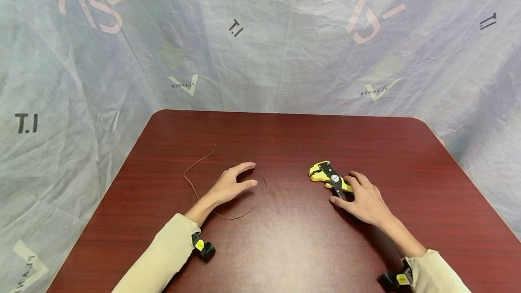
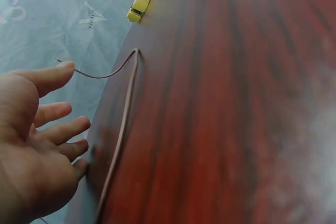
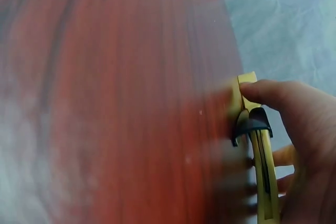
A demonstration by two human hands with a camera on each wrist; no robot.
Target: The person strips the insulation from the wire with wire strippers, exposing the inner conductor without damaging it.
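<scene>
A thin brown wire [image 1: 190, 180] lies in a loose curve on the table, and one end bends upward in the left wrist view. My left hand [image 1: 229, 186] is over the loop, thumb and fingers apart and nothing between them. In the left wrist view the thumb tip overlaps the wire [image 2: 125, 114] near its raised end; contact is unclear. A yellow and black wire stripper [image 1: 334, 178] lies to the right, its head pointing away and left. My right hand [image 1: 366, 199] is spread over its handles, thumb on the near side, fingers on the far side. The palm hides the handle ends.
The dark red wooden table [image 1: 277, 248] has rounded far corners. A grey printed cloth [image 1: 264, 44] hangs behind it and at both sides. Black wrist cameras sit at the cuffs of both light sleeves [image 1: 167, 252].
</scene>
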